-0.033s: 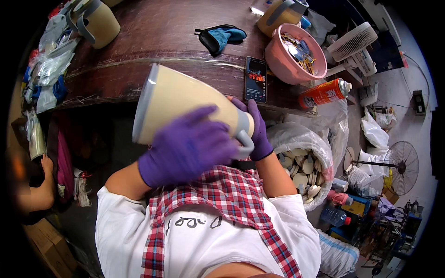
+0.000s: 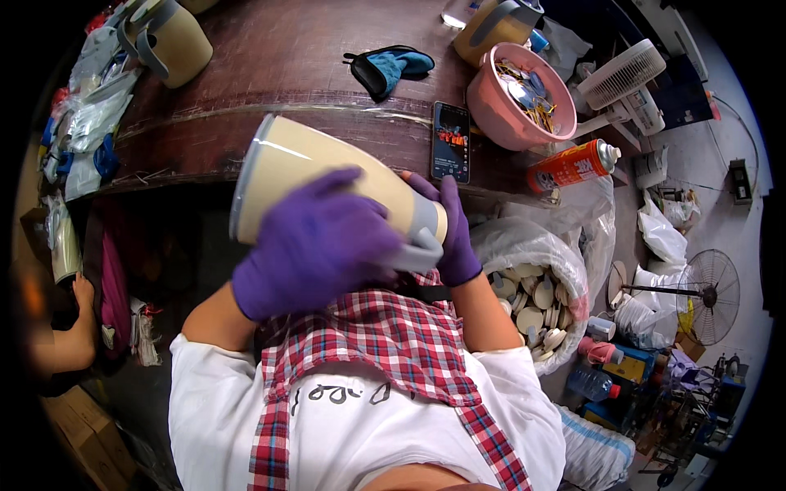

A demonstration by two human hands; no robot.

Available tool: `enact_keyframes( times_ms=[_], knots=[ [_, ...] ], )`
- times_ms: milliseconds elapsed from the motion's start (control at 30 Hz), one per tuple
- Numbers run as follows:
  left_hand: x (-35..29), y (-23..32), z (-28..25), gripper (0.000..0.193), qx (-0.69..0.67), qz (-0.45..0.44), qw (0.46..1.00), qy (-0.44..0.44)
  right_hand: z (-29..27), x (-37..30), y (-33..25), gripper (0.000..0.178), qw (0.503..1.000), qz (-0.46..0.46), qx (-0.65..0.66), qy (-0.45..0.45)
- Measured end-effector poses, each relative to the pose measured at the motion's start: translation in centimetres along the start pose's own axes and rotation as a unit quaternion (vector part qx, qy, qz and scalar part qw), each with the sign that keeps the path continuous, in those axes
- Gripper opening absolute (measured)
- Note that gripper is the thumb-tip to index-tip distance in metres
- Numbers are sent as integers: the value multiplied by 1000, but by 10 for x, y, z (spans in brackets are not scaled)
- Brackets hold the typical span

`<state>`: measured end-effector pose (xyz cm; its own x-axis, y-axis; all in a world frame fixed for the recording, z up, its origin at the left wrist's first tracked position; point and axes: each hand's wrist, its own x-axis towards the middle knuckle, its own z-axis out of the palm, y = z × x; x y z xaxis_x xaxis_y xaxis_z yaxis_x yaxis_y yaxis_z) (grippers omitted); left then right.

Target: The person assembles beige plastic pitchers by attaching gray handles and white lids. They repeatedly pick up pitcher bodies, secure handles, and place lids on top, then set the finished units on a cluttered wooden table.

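A cream plastic jug (image 2: 315, 151) with a grey rim and a grey handle (image 2: 422, 254) lies tilted in front of my chest, its wide end to the upper left. My right hand (image 2: 454, 233), in a purple glove with a bare fingertip showing, is closed around the narrow end. My left hand (image 2: 323, 241), also gloved in purple, lies across the near side of the jug. Motion blurs its fingers, so I cannot make out whether they grip anything. Behind the narrow end, a phone (image 2: 451, 143) with a lit screen lies by the table edge.
The dark red table (image 2: 270, 49) bears a blue-black glove (image 2: 393, 69), a pink tub (image 2: 499, 114) of small parts, a spray can (image 2: 573, 166) and more jugs (image 2: 176, 45). A bag of round lids (image 2: 532, 311) stands right; another person's hand (image 2: 84, 295) shows left.
My left hand has shifted slightly left and up along the jug. The jug has tipped a little, its narrow end moving slightly left. My right hand keeps its hold.
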<state>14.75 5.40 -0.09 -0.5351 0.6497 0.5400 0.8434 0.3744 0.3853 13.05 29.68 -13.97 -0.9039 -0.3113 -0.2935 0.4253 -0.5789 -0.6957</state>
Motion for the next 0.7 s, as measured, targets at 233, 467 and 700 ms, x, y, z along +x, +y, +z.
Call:
enact_keyframes(
  times_ms=[233, 467, 700],
  knots=[
    [-27, -13, 7, 37, -189, -259, 935, 150, 34, -33, -30, 55, 871, -324, -352, -114],
    [-25, -9, -1, 41, -94, -196, 975, 32, 24, -12, 2, 45, 959, -252, -128, 24],
    [-28, -6, 18, 38, -298, -429, 837, 165, 31, -29, -28, 36, 799, -443, -406, -2]
  ],
)
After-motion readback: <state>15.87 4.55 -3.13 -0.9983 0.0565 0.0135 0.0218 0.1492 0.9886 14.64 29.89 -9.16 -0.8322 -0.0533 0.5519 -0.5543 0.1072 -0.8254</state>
